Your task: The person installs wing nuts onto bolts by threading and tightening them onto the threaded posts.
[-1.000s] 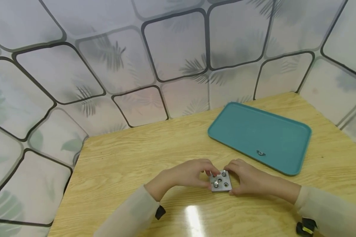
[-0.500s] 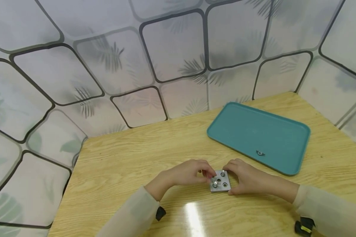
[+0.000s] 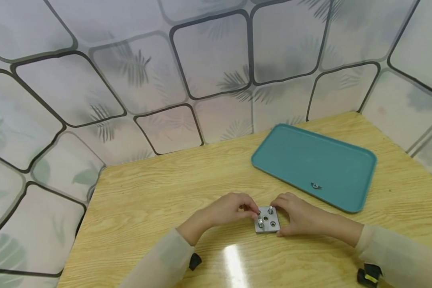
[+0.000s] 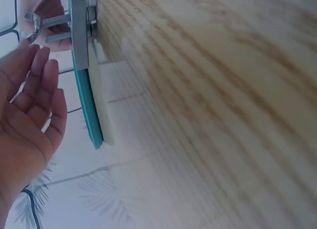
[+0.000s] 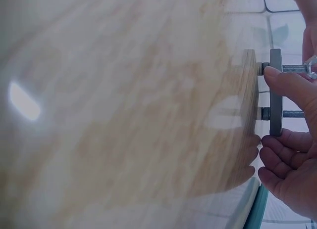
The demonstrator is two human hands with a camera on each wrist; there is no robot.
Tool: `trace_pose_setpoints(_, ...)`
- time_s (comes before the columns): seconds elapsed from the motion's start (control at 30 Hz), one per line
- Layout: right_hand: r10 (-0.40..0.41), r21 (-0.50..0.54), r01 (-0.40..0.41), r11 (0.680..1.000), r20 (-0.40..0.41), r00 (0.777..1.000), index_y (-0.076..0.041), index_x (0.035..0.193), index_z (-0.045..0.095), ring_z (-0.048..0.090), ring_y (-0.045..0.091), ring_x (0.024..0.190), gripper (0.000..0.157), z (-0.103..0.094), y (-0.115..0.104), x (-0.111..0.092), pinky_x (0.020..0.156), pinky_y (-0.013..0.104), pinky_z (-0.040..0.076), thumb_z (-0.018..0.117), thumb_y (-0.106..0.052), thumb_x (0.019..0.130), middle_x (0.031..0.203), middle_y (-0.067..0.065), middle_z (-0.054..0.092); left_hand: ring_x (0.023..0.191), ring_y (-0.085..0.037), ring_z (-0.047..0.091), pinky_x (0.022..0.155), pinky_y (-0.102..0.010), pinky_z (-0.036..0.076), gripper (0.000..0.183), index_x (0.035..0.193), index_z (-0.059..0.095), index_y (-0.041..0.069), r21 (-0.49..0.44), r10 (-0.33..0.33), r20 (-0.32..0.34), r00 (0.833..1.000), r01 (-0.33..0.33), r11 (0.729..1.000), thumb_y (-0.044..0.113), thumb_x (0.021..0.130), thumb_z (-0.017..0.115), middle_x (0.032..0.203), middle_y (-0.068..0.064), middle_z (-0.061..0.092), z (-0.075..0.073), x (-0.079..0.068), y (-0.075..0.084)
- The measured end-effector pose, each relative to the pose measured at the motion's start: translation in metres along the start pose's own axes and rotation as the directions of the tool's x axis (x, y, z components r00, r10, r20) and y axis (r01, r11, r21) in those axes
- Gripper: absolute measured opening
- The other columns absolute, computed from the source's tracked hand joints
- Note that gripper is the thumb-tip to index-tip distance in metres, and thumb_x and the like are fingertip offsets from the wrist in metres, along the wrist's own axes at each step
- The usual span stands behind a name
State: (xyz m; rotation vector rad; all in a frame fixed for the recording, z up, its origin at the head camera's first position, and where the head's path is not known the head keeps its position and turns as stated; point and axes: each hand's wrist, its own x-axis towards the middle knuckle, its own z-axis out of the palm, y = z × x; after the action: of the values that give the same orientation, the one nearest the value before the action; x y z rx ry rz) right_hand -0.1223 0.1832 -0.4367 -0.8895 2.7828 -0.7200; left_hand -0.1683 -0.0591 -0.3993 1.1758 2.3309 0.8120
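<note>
A square grey metal plate (image 3: 267,229) with several holes sits on the wooden table, two bolts standing up through it. On the nearer bolt (image 4: 55,21) a wing nut (image 4: 32,19) sits close to the tip. My left hand (image 3: 230,209) has thumb and index finger at this nut, apparently pinching a wing. The other bolt (image 3: 271,210) shows bare thread. My right hand (image 3: 302,216) grips the plate's right side, thumb on the near edge and fingers at the far edge. In the right wrist view, the bolt heads (image 5: 266,113) lie under the plate (image 5: 276,90).
A teal tray (image 3: 320,156) lies at the back right of the table (image 3: 158,192). Another wing nut (image 3: 315,185) rests in it near the front rim. Patterned fabric walls (image 3: 216,56) border the table behind and at the sides.
My left fingers have shifted slightly left and drawn together at the wing nut on the nearer bolt. The right hand stays on the plate. Tray and plate hold their places.
</note>
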Motion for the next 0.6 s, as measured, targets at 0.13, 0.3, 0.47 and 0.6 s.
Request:
trace_pose_setpoints(0.13, -0.006, 0.000, 0.006, 1.000, -0.009, 1.000, -0.001, 0.114, 0.060, 0.053, 0.024, 0.102, 0.066, 0.000, 0.000, 0.000, 0.086, 0.043, 0.048, 0.083, -0.038, 0.066, 0.110, 0.006, 0.059, 0.082, 0.002, 0.055, 0.073, -0.015, 0.046, 0.011, 0.095, 0.070, 0.017, -0.030, -0.007, -0.016, 1.000, 0.006, 1.000, 0.025, 0.089, 0.066, 0.094, 0.011, 0.065, 0.001, -0.002, -0.001)
trace_pose_setpoints(0.3, -0.021, 0.009, 0.021, 1.000, -0.018, 1.000, -0.001, 0.113, 0.060, 0.054, 0.024, 0.101, 0.064, -0.001, -0.001, 0.000, 0.085, 0.042, 0.048, 0.083, -0.039, 0.067, 0.109, 0.005, 0.059, 0.076, 0.001, 0.056, 0.070, -0.017, 0.048, 0.013, 0.090, 0.067, 0.016, -0.190, -0.074, -0.016, 0.997, 0.069, 0.979, 0.021, 0.082, 0.075, 0.084, 0.011, 0.063, 0.008, -0.003, -0.003)
trace_pose_setpoints(0.47, -0.024, 0.017, 0.025, 1.000, -0.018, 1.000, -0.001, 0.114, 0.060, 0.054, 0.025, 0.101, 0.065, -0.002, -0.002, 0.001, 0.085, 0.043, 0.047, 0.083, -0.040, 0.067, 0.109, 0.005, 0.059, 0.078, -0.001, 0.059, 0.071, -0.018, 0.050, 0.027, 0.092, 0.066, 0.013, -0.295, -0.111, -0.013, 0.994, 0.102, 0.950, 0.024, 0.074, 0.082, 0.085, 0.008, 0.064, 0.016, -0.005, -0.006)
trace_pose_setpoints(0.6, -0.013, 0.026, 0.013, 1.000, -0.011, 1.000, 0.000, 0.114, 0.060, 0.053, 0.026, 0.102, 0.065, -0.003, -0.002, 0.001, 0.085, 0.043, 0.047, 0.083, -0.039, 0.067, 0.109, 0.006, 0.059, 0.082, -0.004, 0.059, 0.075, -0.019, 0.049, 0.029, 0.095, 0.066, 0.014, -0.367, -0.151, -0.017, 0.988, 0.134, 0.920, 0.021, 0.073, 0.083, 0.089, 0.006, 0.064, 0.021, -0.006, -0.007)
